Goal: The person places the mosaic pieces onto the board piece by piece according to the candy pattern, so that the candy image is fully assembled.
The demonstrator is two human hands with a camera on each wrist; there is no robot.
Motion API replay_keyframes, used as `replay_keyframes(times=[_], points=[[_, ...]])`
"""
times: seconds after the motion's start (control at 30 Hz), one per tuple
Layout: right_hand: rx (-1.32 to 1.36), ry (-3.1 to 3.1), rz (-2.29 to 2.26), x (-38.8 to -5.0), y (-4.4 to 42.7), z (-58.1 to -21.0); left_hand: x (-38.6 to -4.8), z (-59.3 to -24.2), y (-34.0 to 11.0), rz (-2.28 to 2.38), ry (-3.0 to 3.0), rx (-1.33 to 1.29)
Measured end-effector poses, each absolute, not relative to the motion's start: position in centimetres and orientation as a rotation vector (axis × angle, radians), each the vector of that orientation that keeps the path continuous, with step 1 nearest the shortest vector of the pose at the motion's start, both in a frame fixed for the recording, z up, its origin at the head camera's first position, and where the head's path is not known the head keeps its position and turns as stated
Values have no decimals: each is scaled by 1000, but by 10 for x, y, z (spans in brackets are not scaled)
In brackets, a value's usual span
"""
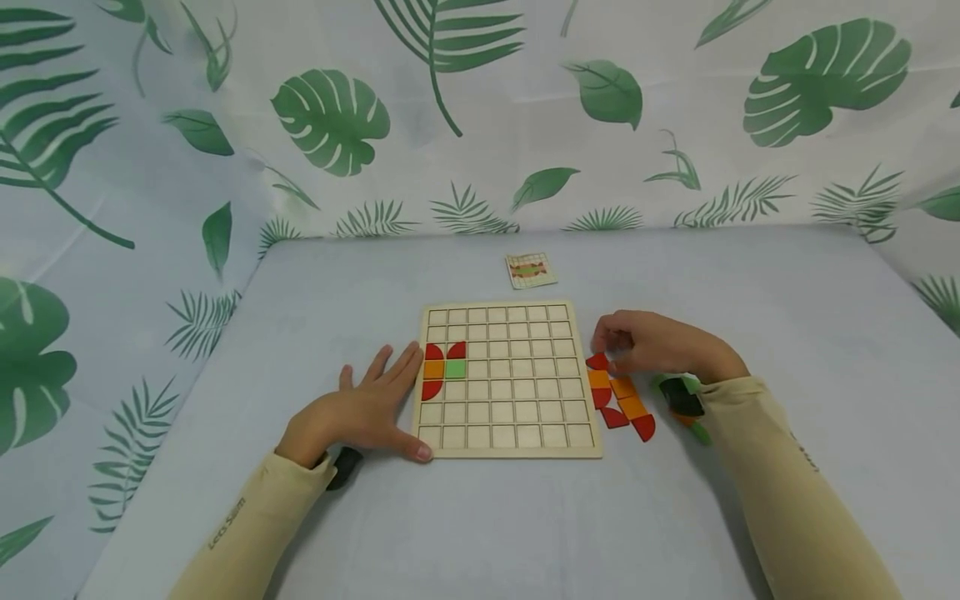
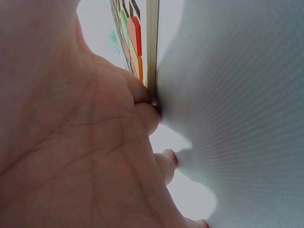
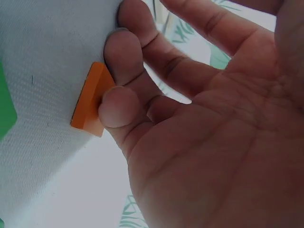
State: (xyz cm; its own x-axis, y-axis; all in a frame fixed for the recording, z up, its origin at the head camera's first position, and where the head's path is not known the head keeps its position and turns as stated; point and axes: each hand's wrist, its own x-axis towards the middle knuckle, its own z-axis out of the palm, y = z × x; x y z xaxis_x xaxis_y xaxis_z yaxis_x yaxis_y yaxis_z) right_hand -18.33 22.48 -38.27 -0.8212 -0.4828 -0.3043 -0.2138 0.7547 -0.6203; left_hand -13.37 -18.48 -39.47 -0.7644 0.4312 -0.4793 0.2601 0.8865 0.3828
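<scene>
Head: a pattern card [image 1: 531,271] lies at twelve o'clock from the wooden grid board [image 1: 506,387], red and orange tiles [image 1: 632,407] at three; the right wrist camera [image 1: 682,397] partly hides green tiles [image 1: 701,433]. The left hand [image 1: 363,412], spread wide, touches the board at nine.

Left wrist: fingers meet its edge.

Right wrist: the right hand [image 3: 190,147] curls, thumb against an orange tile [image 3: 86,111]; whether gripped, I cannot tell.

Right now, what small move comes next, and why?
Probably secure the orange tile with the right hand: the right wrist view shows the thumb tip overlapping the tile, index fingertip close by, but not whether it is gripped, and the grid board has bare cells.
</scene>
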Motion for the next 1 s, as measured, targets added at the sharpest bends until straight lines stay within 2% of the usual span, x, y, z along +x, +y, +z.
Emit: replay_keyframes(times=[0.6, 1.0], points=[[-488, 2588, -889, -185, 222, -380, -133, -393, -184, 391, 2472, 518], [-510, 2547, -1055, -184, 201, -383, -134, -393, -185, 391, 2474, 512]])
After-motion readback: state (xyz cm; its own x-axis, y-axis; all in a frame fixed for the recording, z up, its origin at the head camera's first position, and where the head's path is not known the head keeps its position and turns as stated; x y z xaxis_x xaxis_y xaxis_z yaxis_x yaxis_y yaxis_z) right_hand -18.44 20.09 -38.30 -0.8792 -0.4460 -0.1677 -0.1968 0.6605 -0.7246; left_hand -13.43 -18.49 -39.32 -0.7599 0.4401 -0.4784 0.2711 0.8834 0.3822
